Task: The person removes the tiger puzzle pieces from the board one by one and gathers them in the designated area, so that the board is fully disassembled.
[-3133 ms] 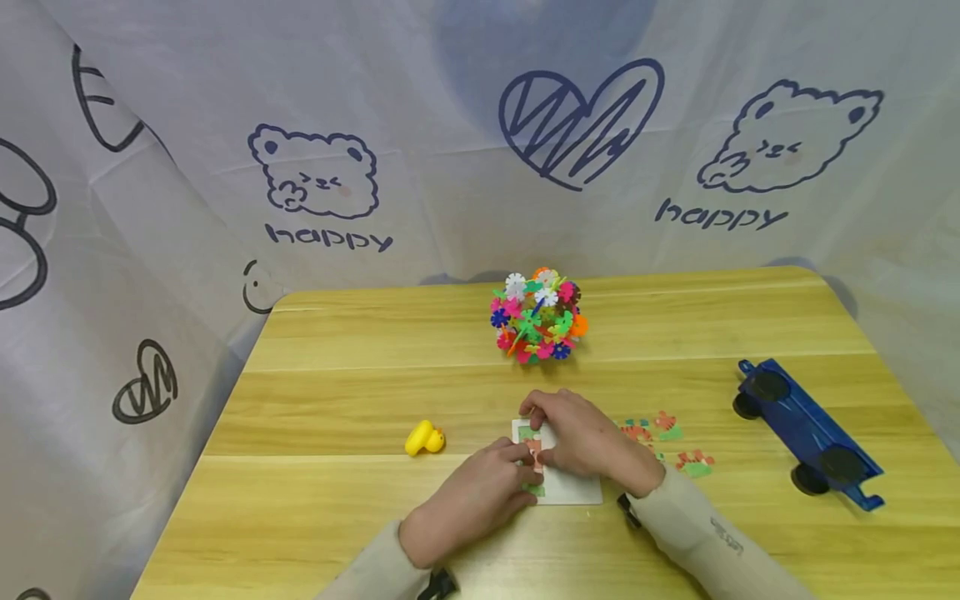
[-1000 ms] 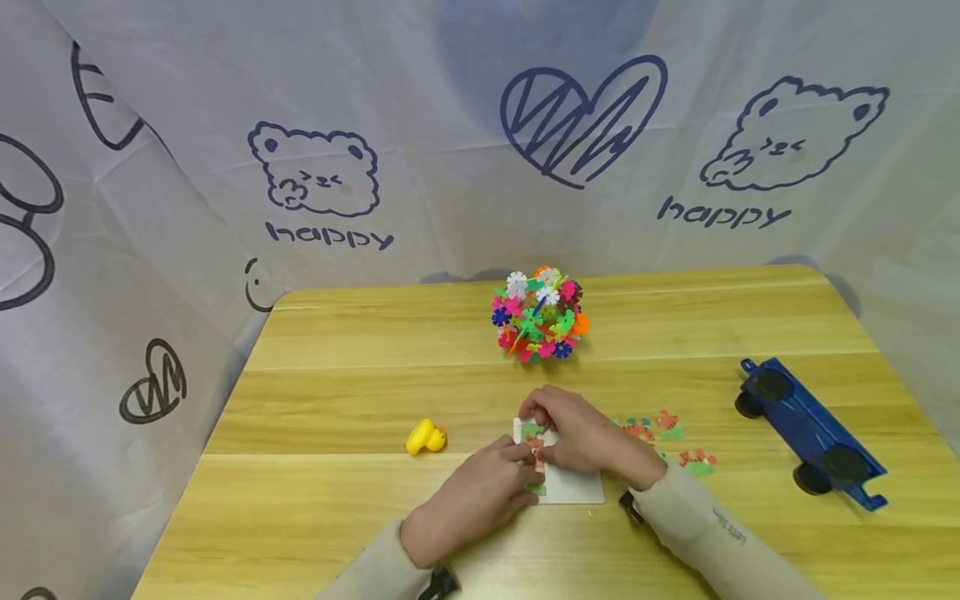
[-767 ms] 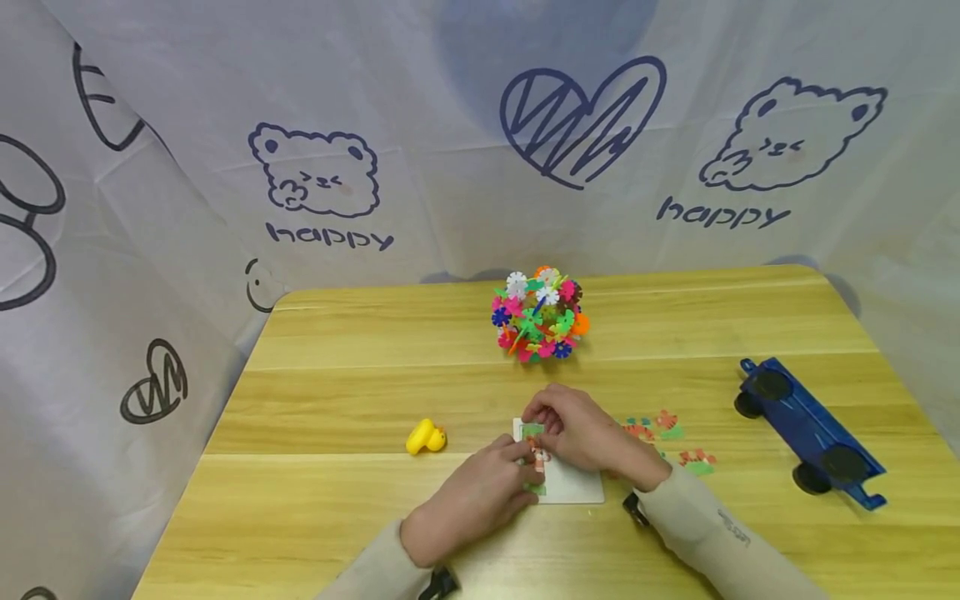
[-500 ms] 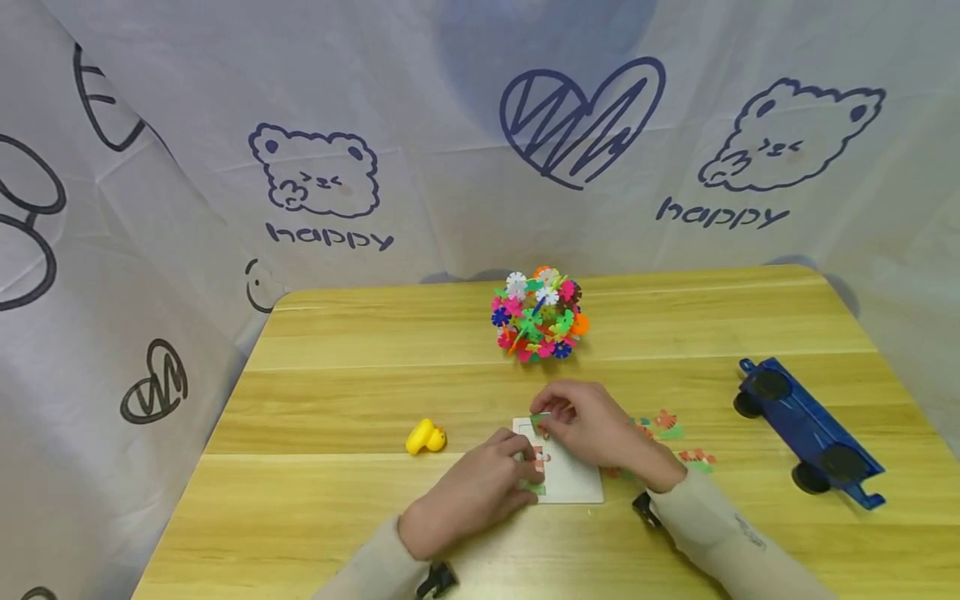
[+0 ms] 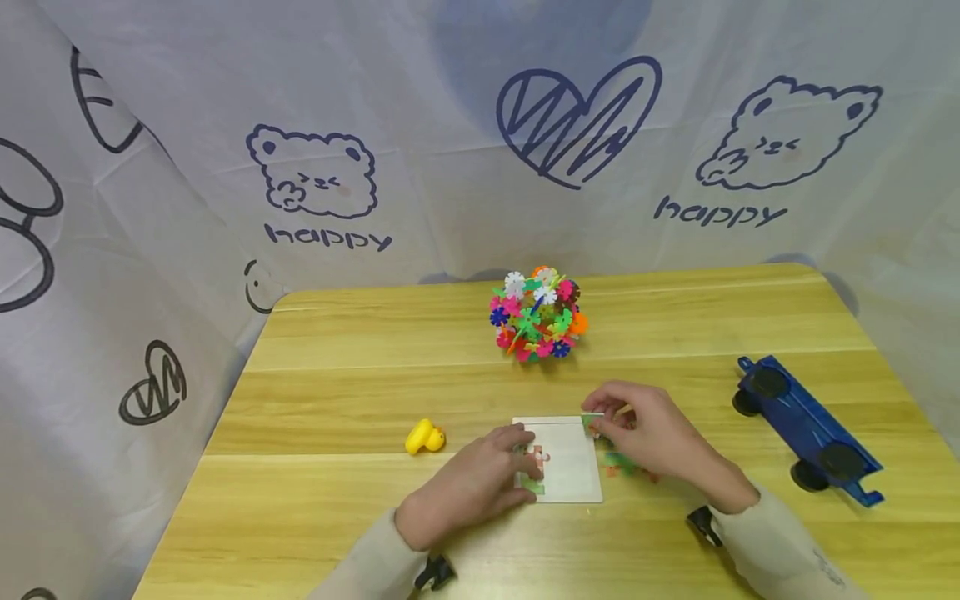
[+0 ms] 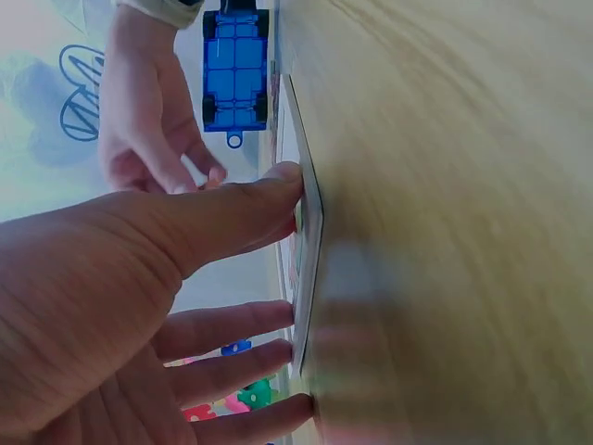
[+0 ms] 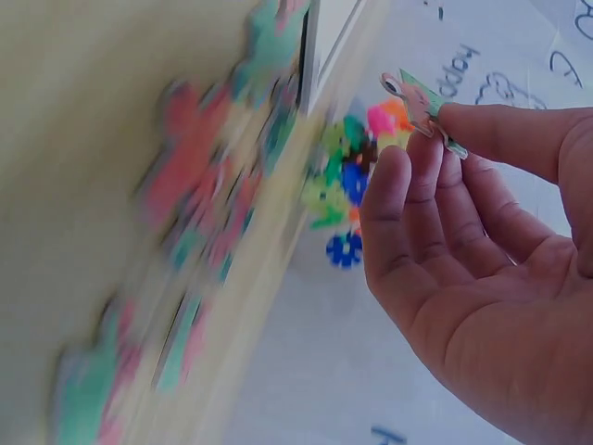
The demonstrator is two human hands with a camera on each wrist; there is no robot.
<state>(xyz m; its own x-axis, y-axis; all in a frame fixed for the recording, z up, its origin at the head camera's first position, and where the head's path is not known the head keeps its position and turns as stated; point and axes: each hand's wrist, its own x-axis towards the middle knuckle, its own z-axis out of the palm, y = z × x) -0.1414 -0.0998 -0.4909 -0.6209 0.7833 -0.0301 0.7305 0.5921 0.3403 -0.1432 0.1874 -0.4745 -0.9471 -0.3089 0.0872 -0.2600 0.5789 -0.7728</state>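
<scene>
A white puzzle board (image 5: 572, 462) lies flat in front of the person, with orange and green jigsaw pieces (image 5: 537, 457) along its left side. The left hand (image 5: 476, 479) rests on that side, fingers spread; in the left wrist view the thumb touches the board's near edge. Over the board's upper right corner, the right hand (image 5: 648, 433) pinches a jigsaw piece (image 7: 419, 100) between thumb and fingers, clear of the table. This piece has a green corner and a printed eye. Loose jigsaw pieces (image 7: 190, 153) lie right of the board, partly covered by the right hand in the head view.
A yellow rubber duck (image 5: 425, 437) sits left of the board. Behind it stands a ball of colourful flower-shaped plastic pieces (image 5: 536, 315). On the right lies a blue toy vehicle (image 5: 806, 427), wheels facing up. A printed white cloth (image 5: 442, 200) hangs behind the wooden table (image 5: 337, 392).
The right hand has lifted a green-cornered jigsaw piece off the board's upper left and carried it right. The left hand has stayed nearly in place, its fingers a little more spread.
</scene>
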